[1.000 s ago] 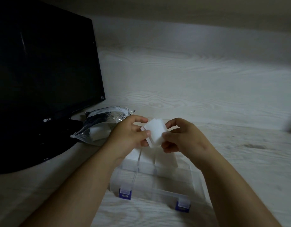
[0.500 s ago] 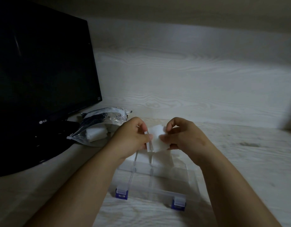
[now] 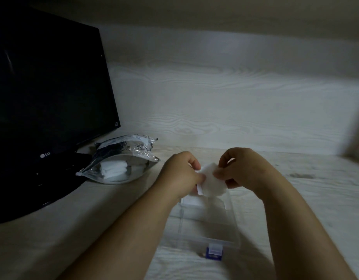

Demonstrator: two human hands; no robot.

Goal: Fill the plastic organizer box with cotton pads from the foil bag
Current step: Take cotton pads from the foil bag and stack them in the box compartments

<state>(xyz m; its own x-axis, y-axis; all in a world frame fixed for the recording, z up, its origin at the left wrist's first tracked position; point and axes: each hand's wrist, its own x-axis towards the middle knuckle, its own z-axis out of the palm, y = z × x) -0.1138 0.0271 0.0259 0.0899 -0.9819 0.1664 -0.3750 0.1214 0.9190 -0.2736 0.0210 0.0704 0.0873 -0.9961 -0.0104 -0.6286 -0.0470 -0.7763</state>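
Hands, two: left hand [image 3: 180,175] and right hand [image 3: 244,168] both pinch one small bunch of white square cotton pads [image 3: 212,183] just above the far end of one clear plastic organizer box [image 3: 234,219]; the number of pads I cannot tell. One blue latch [image 3: 214,254] shows on its near wall. One silver foil bag [image 3: 125,158], pads inside, lies left beside one black monitor [image 3: 49,98].

On the desk [image 3: 295,199], the LG monitor [image 3: 49,98] stands at the left edge, with the foil bag [image 3: 122,160] just to its right. The organizer box [image 3: 211,223] lies toward the near edge, right of the bag. Your left hand [image 3: 180,174] and right hand [image 3: 245,168] meet above its far end, with the cotton pads [image 3: 212,182] pinched between them.
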